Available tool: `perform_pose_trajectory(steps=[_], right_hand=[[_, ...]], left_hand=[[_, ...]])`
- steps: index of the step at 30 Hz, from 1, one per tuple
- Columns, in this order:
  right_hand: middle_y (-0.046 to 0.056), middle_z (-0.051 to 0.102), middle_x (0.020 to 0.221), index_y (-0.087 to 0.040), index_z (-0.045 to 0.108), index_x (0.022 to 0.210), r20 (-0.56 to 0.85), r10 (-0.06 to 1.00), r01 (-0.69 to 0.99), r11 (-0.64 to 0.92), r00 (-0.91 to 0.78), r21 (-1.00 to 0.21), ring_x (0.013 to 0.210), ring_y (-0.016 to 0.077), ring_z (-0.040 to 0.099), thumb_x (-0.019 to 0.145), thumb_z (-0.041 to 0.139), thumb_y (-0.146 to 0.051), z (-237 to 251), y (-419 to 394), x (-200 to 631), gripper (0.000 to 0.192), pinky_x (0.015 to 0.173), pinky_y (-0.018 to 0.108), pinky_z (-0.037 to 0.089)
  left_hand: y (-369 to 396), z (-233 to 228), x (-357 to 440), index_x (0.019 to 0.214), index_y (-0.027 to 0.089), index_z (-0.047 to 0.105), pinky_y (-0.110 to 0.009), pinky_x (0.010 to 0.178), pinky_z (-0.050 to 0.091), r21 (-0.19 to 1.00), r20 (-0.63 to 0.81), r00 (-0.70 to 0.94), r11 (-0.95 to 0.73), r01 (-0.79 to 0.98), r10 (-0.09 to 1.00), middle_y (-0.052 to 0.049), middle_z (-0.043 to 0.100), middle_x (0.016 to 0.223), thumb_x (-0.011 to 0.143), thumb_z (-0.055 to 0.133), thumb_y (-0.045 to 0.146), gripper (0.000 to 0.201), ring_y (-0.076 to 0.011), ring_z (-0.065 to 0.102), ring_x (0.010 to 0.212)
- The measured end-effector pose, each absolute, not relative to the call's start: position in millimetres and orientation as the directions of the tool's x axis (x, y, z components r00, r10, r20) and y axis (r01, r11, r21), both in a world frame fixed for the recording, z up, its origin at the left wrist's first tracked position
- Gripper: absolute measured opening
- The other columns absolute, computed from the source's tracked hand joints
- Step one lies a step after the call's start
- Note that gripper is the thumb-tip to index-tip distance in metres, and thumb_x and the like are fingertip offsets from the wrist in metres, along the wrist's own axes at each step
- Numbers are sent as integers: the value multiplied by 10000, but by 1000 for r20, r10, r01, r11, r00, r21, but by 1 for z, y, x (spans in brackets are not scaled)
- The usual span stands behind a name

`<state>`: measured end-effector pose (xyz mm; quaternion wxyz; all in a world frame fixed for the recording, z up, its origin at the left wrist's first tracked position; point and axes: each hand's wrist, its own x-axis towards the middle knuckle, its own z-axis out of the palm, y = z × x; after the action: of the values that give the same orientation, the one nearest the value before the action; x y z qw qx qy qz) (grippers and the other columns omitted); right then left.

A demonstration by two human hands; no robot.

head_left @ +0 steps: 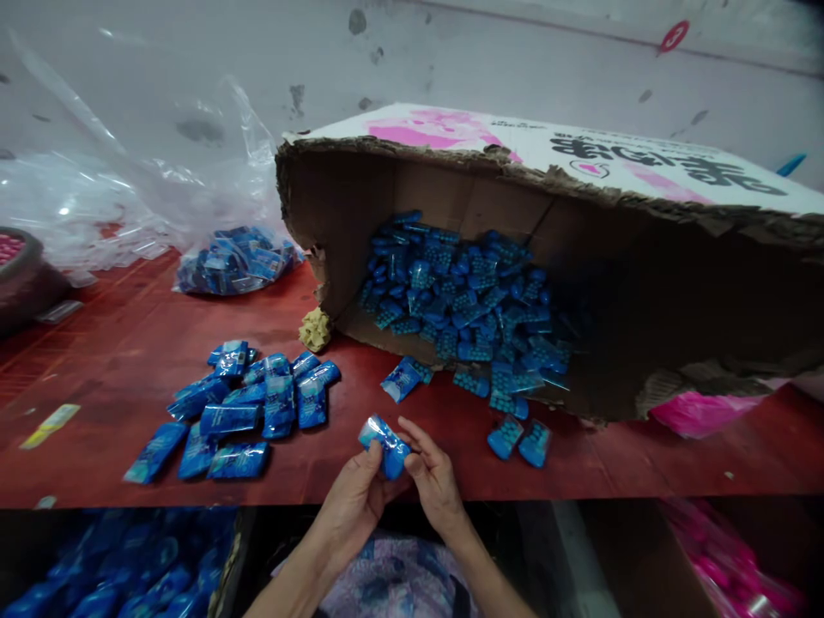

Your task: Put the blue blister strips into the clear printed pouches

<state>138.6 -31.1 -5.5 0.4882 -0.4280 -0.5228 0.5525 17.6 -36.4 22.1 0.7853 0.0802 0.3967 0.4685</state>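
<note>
My left hand (351, 502) and my right hand (433, 476) both pinch one small clear packet of blue pellets (384, 445) just above the front edge of the red table (116, 343). To the left lies a loose group of several filled blue packets (248, 408). Behind my hands a torn cardboard box (618, 257) lies on its side, with a heap of blue packets (467, 305) spilling out of it. A few stray packets (518, 438) rest on the table right of my hands.
A clear plastic bag of blue packets (238, 257) sits at the back left, with crumpled plastic film behind it. A dark bowl (19, 275) stands at the far left edge. Below the table, a bin of blue packets (116, 566) is left and pink packets (727, 558) right.
</note>
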Motion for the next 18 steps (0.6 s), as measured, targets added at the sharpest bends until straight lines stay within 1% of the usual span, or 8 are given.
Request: perform_pose_trajectory(steps=[2, 4, 7, 9, 10, 13, 15, 18], right_hand=[[72, 619, 1097, -233, 508, 1204, 40, 984, -66, 29, -175, -997, 993, 211, 576, 843, 441, -489, -5, -30, 140, 448, 840, 316, 461], [67, 608, 1093, -235, 512, 1197, 53, 980, 38, 62, -190, -997, 928, 186, 592, 864, 435, -423, -4, -26, 142, 389, 806, 296, 472], [52, 585, 1055, -240, 547, 1147, 117, 978, 314, 167, -172, -934, 864, 158, 579, 859, 466, -286, -1, -11, 144, 302, 786, 272, 461], [53, 572, 1044, -243, 557, 1132, 179, 971, 508, 235, -158, -828, 927, 170, 551, 853, 458, -216, 0, 6, 144, 297, 831, 280, 435], [56, 564, 1058, -248, 548, 1146, 192, 968, 603, 249, -159, -758, 961, 180, 535, 854, 446, -191, 1, 15, 143, 315, 846, 290, 425], [74, 512, 1186, -273, 500, 1198, 130, 977, 856, 212, -170, -471, 1012, 223, 499, 853, 416, -142, 0, 39, 139, 378, 818, 345, 425], [83, 491, 1229, -281, 501, 1186, 75, 983, 926, 185, -169, -330, 1026, 250, 482, 857, 395, -124, -3, 46, 135, 379, 812, 395, 411], [104, 548, 1145, -250, 544, 1122, 49, 982, 942, 191, -185, -276, 1001, 264, 491, 866, 364, -105, -8, 40, 128, 345, 831, 430, 379]], left_hand=[[-33, 24, 10, 819, 139, 683, -362, 834, 463, 485, -551, 239, 540, -688, 799, -77, 714, 806, 682, 658, 336, 240, -213, 649, 807], [-27, 27, -6, 800, 135, 675, -375, 837, 469, 481, -566, 169, 490, -727, 807, -89, 716, 809, 722, 618, 321, 210, -234, 650, 840], [-14, 33, -42, 823, 142, 654, -406, 795, 499, 498, -576, -79, 272, -823, 814, -115, 709, 877, 807, 462, 407, 328, -259, 638, 898], [-7, 34, -64, 857, 115, 637, -407, 774, 514, 524, -566, -235, 125, -842, 791, -144, 696, 915, 832, 371, 451, 429, -263, 623, 938], [-5, 34, -72, 849, 116, 632, -419, 764, 518, 521, -593, -273, 103, -847, 758, -138, 698, 888, 847, 345, 429, 424, -262, 625, 932], [-4, 31, -80, 797, 123, 628, -460, 754, 518, 475, -689, -263, 147, -868, 675, -111, 700, 766, 863, 332, 332, 369, -270, 635, 899], [-5, 28, -77, 807, 115, 635, -476, 757, 514, 453, -692, -202, 199, -869, 693, -120, 700, 773, 852, 358, 293, 332, -291, 625, 920], [1, 26, -70, 865, 119, 635, -456, 756, 521, 486, -628, -182, 198, -851, 756, -129, 699, 873, 839, 386, 245, 280, -298, 614, 948]])
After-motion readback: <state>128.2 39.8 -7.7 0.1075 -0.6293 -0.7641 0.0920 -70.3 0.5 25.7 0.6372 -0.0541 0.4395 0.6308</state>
